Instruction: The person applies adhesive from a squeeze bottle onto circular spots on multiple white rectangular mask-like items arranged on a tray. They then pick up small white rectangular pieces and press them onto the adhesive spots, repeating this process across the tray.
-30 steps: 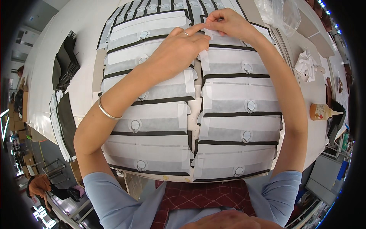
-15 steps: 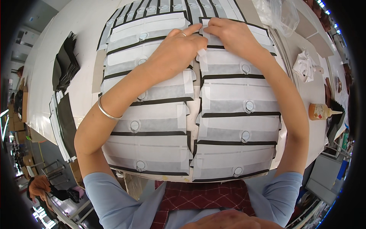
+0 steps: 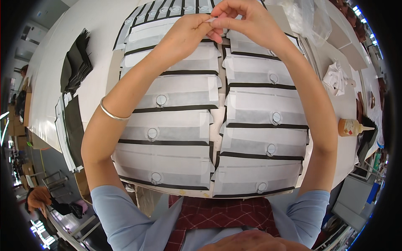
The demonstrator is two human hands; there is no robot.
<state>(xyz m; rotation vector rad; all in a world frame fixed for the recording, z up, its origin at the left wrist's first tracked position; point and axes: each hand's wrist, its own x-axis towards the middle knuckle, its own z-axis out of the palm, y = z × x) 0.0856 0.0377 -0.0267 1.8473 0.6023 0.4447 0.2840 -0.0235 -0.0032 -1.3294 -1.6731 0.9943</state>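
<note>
At the far middle of the table, my left hand (image 3: 184, 35) and my right hand (image 3: 255, 25) meet fingertip to fingertip. Between them is a small white strip (image 3: 212, 19), mostly covered by the fingers. My left thumb and fingers pinch it; my right thumb and forefinger close on it from the other side. Beneath both arms lie two columns of white-and-grey panels (image 3: 180, 121) with black edges, overlapping like shingles. Each visible panel bears a round disc (image 3: 152, 133) near its lower edge. Short pale strips (image 3: 215, 125) show at some panel ends.
Black folded pieces (image 3: 75, 62) are stacked on the left, with black and white sheets (image 3: 71, 131) nearer. On the right are a bottle of amber liquid (image 3: 349, 127) with a pointed nozzle and a crumpled white piece (image 3: 336, 78). Clear plastic (image 3: 307, 19) lies at the far right.
Both hands have moved farther away and up off the panels, from the upper panel ends, and their fingertips have come together around the white strip.
</note>
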